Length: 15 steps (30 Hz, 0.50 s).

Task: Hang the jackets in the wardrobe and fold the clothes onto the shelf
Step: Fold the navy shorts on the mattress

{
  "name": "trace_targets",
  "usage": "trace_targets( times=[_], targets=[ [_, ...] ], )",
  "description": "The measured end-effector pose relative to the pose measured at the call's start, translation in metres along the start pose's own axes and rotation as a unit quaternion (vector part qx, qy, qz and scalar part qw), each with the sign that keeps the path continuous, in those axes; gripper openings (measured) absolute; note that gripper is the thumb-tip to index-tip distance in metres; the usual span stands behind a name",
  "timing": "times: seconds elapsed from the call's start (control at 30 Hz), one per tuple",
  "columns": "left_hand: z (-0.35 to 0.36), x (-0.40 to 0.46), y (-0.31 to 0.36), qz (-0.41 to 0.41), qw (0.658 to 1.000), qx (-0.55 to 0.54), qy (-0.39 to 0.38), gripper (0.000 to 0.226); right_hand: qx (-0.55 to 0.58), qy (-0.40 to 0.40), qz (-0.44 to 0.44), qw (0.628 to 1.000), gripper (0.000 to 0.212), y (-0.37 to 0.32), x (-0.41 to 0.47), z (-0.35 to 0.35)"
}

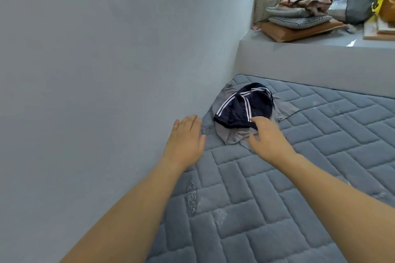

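Your left hand point(186, 136) hovers flat and empty beside the grey garment point(229, 134) while your right hand point(268, 139) reaches onto the dark shorts point(241, 111) atop it, grasp uncertain, likely gathering both to fold.

1. The grey-blue quilted mattress cover point(277, 188) is seen as soft, matt cloth, stitched in a brick pattern.
2. The dark navy white-striped garment point(241, 111) is shown as smooth cloth with a faint sheen.
3. The thin grey garment point(229, 136) beneath is rendered as creased, slightly silky fabric.
4. The pale grey wall point(106, 60) is finished smooth and matt.
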<state>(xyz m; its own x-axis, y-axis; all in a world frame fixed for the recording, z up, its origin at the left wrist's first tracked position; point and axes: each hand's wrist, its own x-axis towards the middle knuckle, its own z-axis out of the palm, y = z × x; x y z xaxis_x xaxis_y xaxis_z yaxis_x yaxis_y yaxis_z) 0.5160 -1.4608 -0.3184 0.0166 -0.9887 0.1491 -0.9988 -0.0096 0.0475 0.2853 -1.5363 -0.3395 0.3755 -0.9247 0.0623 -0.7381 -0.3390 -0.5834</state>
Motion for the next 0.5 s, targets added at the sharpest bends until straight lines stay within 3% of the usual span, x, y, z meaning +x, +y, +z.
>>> trace_targets(
  times=[0.23,0.4,0.5],
  targets=[
    [0.254,0.093,-0.009,0.016,0.991,-0.048,-0.123,0.055,-0.045,0.014,0.076,0.996,0.051,0.166,0.089,0.170],
    [0.353,0.170,-0.016,0.016,0.989,-0.060,-0.134,0.053,-0.073,0.029,0.101,0.992,0.051,0.263,0.142,0.253],
    [0.394,0.220,-0.021,0.020,0.991,-0.045,-0.123,0.053,-0.127,-0.027,0.117,0.985,0.057,0.309,0.163,0.295]
  ],
)
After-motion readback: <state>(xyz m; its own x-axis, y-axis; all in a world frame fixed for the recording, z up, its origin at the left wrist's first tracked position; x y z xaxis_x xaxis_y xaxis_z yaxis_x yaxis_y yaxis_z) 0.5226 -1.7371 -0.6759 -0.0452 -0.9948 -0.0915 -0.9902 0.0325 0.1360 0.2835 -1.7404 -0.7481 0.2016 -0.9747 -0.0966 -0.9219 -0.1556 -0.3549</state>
